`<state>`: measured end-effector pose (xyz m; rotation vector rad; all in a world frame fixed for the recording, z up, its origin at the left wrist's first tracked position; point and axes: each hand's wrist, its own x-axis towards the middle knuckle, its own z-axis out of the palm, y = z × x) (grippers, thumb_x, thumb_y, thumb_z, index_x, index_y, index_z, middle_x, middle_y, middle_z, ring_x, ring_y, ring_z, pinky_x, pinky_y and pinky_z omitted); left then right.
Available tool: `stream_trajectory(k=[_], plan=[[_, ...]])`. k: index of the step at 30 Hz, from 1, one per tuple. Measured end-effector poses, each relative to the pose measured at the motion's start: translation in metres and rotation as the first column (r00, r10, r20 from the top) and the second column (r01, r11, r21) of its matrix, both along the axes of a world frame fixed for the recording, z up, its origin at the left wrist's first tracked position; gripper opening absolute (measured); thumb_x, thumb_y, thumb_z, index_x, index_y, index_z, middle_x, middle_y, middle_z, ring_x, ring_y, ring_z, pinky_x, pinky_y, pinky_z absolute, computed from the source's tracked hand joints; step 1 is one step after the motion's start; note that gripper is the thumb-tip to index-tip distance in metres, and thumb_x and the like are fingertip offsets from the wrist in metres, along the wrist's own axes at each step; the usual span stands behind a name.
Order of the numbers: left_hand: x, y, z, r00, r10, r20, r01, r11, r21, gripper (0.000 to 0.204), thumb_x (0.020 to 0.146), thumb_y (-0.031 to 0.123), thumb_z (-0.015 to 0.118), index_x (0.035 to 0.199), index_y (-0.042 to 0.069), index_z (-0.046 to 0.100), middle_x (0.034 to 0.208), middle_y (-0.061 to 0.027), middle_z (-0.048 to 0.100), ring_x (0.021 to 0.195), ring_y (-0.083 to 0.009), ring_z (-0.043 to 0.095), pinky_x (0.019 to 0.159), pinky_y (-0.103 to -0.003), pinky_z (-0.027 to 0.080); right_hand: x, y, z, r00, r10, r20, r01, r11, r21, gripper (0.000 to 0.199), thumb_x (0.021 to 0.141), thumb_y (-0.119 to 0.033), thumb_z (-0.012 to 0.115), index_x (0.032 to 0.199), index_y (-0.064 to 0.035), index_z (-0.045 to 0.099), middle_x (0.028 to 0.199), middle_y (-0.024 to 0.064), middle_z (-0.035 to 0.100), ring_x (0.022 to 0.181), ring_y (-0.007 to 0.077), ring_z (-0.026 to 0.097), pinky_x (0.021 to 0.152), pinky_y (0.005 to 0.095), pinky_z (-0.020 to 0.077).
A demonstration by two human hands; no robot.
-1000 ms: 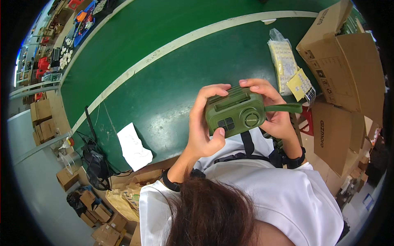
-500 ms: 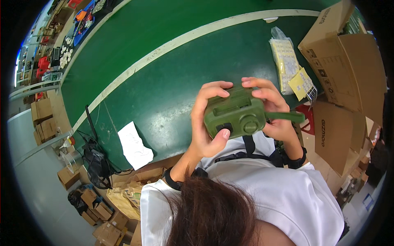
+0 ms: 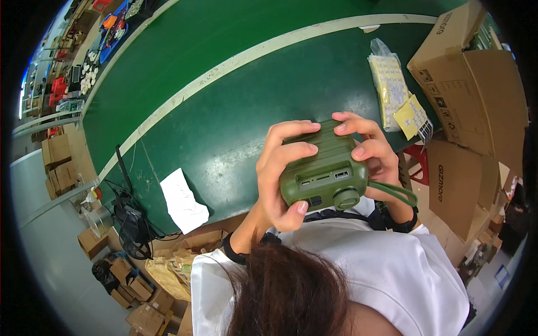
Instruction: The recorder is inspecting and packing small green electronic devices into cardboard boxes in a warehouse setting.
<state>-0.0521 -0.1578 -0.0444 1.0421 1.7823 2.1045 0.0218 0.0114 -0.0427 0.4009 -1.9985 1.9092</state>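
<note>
I hold an olive-green boxy device (image 3: 325, 171) with ribbed top, small ports and a round knob on its near face, just above the edge of the green table (image 3: 213, 95). My left hand (image 3: 280, 173) wraps its left side, thumb under the bottom corner. My right hand (image 3: 372, 154) grips the right side, fingers over the top. A green wrist strap (image 3: 395, 191) hangs from the device's right end. Black bands sit on both wrists.
A clear bag of yellow sheets (image 3: 392, 92) and a yellow slip (image 3: 411, 115) lie at the table's right. Open cardboard boxes (image 3: 476, 106) stand to the right. A white paper (image 3: 182, 201) and black cables (image 3: 131, 221) hang at the near left edge. More cartons (image 3: 140, 291) sit on the floor.
I have turned the device in both hands, so its ribbed top faces up and the face with ports and knob points toward me. It has also come slightly lower.
</note>
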Motion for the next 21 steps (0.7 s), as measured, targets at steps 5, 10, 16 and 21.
stream_trajectory(k=[5,10,16,21], plan=[[-0.006,0.002,-0.002,0.969,0.011,-0.248,0.005,0.998,0.064,0.053,0.061,0.041,0.053,0.098,0.003,0.051,0.107,-0.0258,0.048,0.095,-0.0365,0.047,0.08,-0.046,0.038,-0.002,-0.006,0.004,0.992,-0.06,-0.112,0.063,0.998,0.03,0.032,0.073,-0.003,0.064,0.1,-0.0118,0.049,0.113,0.0162,0.049,0.111,0.0413,0.043,0.09,0.0489,0.0389],[-0.005,-0.004,-0.001,0.984,-0.063,-0.167,0.07,0.997,0.032,0.06,0.063,0.044,0.054,0.108,0.004,0.047,0.113,-0.0237,0.045,0.099,-0.0356,0.046,0.083,-0.044,0.038,0.002,0.008,0.008,0.994,-0.048,-0.096,0.067,0.975,0.21,0.044,0.07,-0.007,0.067,0.107,-0.0125,0.045,0.111,0.0185,0.051,0.106,0.0356,0.049,0.089,0.0456,0.0398],[0.01,-0.011,0.007,0.847,-0.061,0.529,0.144,0.982,-0.118,0.07,0.082,0.044,0.048,0.135,0.007,0.02,0.121,-0.0153,0.04,0.105,-0.0216,0.045,0.089,-0.032,0.036,0.012,-0.007,0.012,0.818,0.064,0.572,0.153,0.934,-0.324,0.069,0.077,-0.035,0.061,0.127,0.0012,0.029,0.109,0.0107,0.051,0.097,0.0194,0.052,0.085,0.0316,0.0398],[0.008,-0.009,0.0,0.651,-0.048,0.758,0.189,0.977,-0.101,0.058,0.086,0.039,0.043,0.134,0.013,0.024,0.119,-0.0107,0.042,0.104,-0.0196,0.046,0.089,-0.032,0.035,0.011,-0.008,-0.014,0.609,0.237,0.757,0.268,0.837,-0.478,0.055,0.085,-0.046,0.045,0.118,-0.0016,0.041,0.106,0.0086,0.051,0.095,0.0142,0.053,0.078,0.0272,0.0444]])
